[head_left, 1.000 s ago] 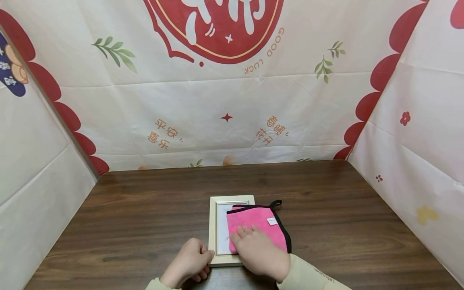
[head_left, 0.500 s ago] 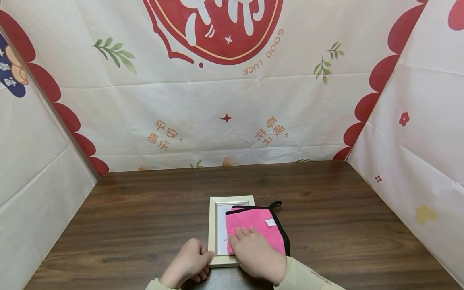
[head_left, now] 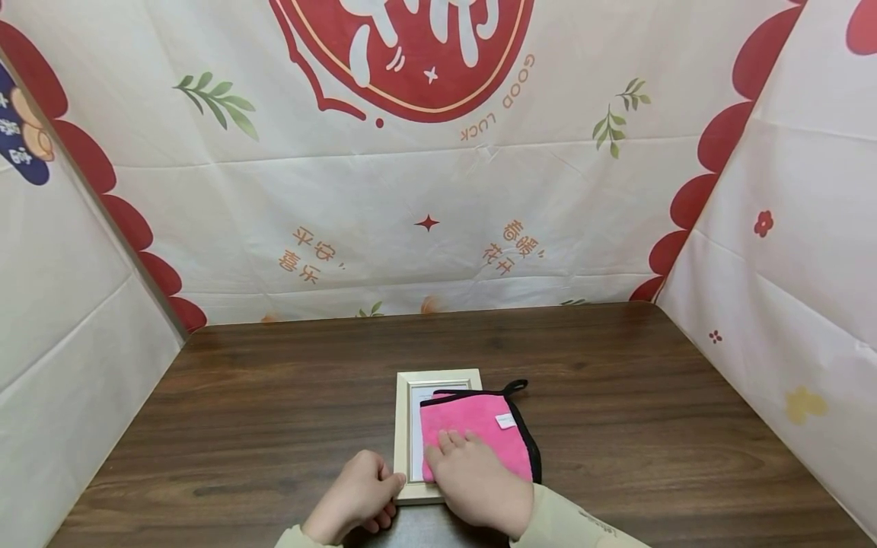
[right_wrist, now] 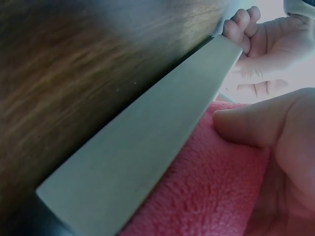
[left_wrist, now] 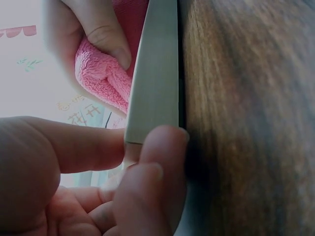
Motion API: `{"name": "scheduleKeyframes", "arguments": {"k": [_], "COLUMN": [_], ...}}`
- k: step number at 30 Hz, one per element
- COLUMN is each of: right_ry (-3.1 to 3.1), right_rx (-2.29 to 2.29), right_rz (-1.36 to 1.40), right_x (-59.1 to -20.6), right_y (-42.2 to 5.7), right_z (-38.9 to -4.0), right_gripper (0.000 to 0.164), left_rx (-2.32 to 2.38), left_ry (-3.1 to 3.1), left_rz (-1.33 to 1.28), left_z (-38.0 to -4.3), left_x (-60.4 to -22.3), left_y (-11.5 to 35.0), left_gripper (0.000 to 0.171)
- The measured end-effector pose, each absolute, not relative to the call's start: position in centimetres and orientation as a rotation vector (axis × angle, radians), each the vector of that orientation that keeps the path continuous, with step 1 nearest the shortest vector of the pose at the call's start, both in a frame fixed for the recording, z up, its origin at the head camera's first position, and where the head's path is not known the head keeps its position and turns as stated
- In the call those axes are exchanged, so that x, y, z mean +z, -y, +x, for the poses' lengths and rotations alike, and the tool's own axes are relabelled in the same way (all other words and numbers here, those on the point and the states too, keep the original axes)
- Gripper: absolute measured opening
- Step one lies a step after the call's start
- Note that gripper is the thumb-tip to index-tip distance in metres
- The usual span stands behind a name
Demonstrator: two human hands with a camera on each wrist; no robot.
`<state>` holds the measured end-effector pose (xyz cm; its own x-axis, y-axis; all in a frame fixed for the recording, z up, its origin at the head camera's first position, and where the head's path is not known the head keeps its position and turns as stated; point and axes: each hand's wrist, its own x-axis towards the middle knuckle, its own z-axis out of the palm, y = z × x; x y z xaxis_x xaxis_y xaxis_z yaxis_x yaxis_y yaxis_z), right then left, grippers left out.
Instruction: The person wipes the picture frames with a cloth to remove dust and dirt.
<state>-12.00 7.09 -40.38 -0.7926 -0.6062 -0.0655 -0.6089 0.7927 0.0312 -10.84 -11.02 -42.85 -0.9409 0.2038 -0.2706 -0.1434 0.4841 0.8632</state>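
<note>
A cream picture frame (head_left: 404, 434) lies flat on the dark wooden table, with a white printed sheet partly visible inside it. My left hand (head_left: 358, 495) pinches its near left corner; in the left wrist view the thumb and curled fingers meet at the frame's edge (left_wrist: 155, 73). A folded pink cleaning cloth (head_left: 473, 411) with black trim, a hanging loop and a white label covers most of the sheet. Over the cloth lies my right hand (head_left: 476, 479), fingers on top. In the left wrist view, the pink cloth (left_wrist: 101, 73) is gripped between that hand's thumb and fingers.
The wood-grain table (head_left: 274, 396) stretches out on both sides of the frame. Behind it hangs a white printed curtain (head_left: 384, 190) with red scalloped borders, and similar fabric closes in the left and right sides.
My right hand and the pink cloth have slid a little to the left over the frame, covering more of the sheet. The left hand and the frame have stayed in place.
</note>
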Motion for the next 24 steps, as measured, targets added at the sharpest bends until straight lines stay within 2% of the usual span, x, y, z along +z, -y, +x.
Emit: {"name": "scheduleKeyframes", "arguments": {"k": [24], "right_ry": [-2.951], "right_rx": [0.152], "right_rz": [-1.07], "right_x": [-40.4], "right_y": [-6.0], "right_z": [-11.6], "right_gripper": [0.033], "left_rx": [1.447], "left_ry": [-2.382], "left_rz": [0.048], "left_z": [-10.8], "left_x": [-43.0], "left_y": [11.0], "left_gripper": [0.032]}}
